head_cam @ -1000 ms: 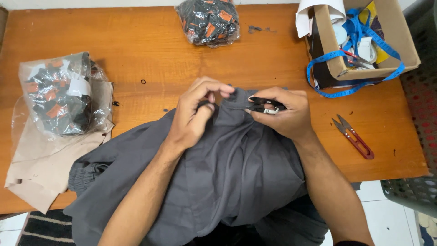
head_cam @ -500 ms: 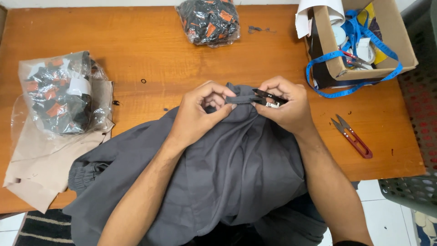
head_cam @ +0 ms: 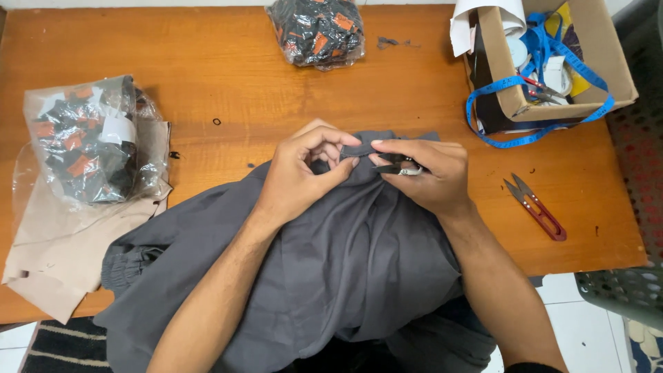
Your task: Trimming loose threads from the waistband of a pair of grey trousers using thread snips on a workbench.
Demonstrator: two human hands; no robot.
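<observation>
Head view showed a dark grey garment (head_cam: 331, 276) spread from the near edge up onto the middle of the orange wooden surface (head_cam: 228, 62), its far edge bunched between both hands. The left hand (head_cam: 300, 181) had its grip closed on a fold of that far edge, thumb and forefinger pinching the cloth. The right hand (head_cam: 428, 176) sat just beside it, fingertips nearly meeting the left ones, its grip closed around a small black-handled snipper (head_cam: 397, 166) with the metal tip poking out toward the fold; how far the blades were open could not be told. Right of the right hand, apart from it, a red-handled thread snipper (head_cam: 537, 207) lay loose on the surface. At the far right stood a cardboard box (head_cam: 608, 62) with a blue measuring tape (head_cam: 525, 135) looping out over its side. At the far middle lay a clear bag of black and orange pieces (head_cam: 318, 31), and a similar bag (head_cam: 90, 141) rested at the left on a beige cloth (head_cam: 62, 255). A grey plastic basket (head_cam: 621, 297) showed at the near right corner.
</observation>
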